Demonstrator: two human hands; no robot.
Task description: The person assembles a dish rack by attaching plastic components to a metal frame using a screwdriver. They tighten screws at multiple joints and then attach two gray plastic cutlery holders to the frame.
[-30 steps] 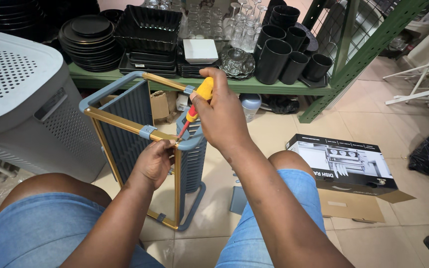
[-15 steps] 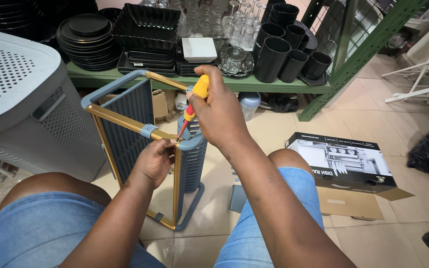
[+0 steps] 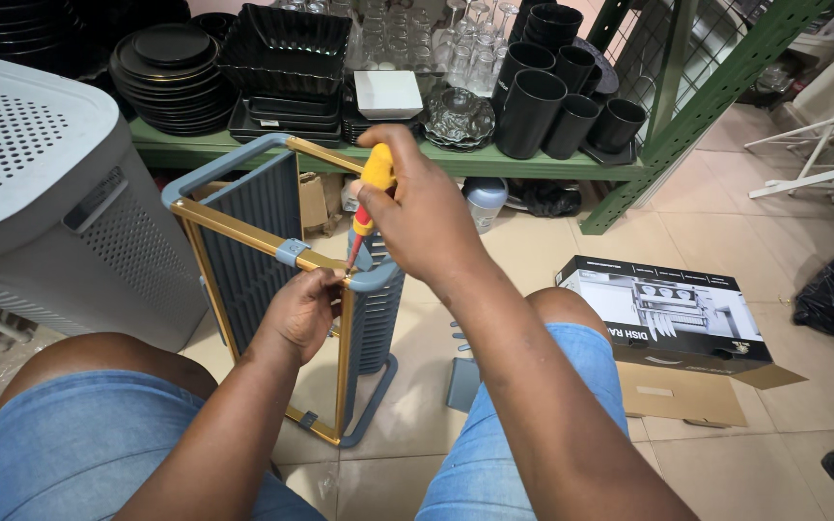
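Note:
A rack frame (image 3: 243, 227) of gold bars and grey-blue panels stands upright on the floor between my knees. My right hand (image 3: 427, 207) grips a screwdriver with a yellow and red handle (image 3: 373, 188); its tip points down at the frame's near top corner. My left hand (image 3: 303, 311) clasps the gold upright just below that corner and holds the frame steady. A grey-blue clip (image 3: 291, 252) sits on the top gold bar.
A grey perforated hamper (image 3: 50, 183) stands close on the left. A green shelf (image 3: 494, 162) ahead carries black plates, trays, cups and glassware. An open cardboard box (image 3: 673, 318) lies on the tiled floor to the right, with a loose grey-blue part (image 3: 462, 378) by my right knee.
The view and frame have shifted very slightly. My right hand stays on the screwdriver at the corner with only a small turn of the wrist; my left hand keeps its hold.

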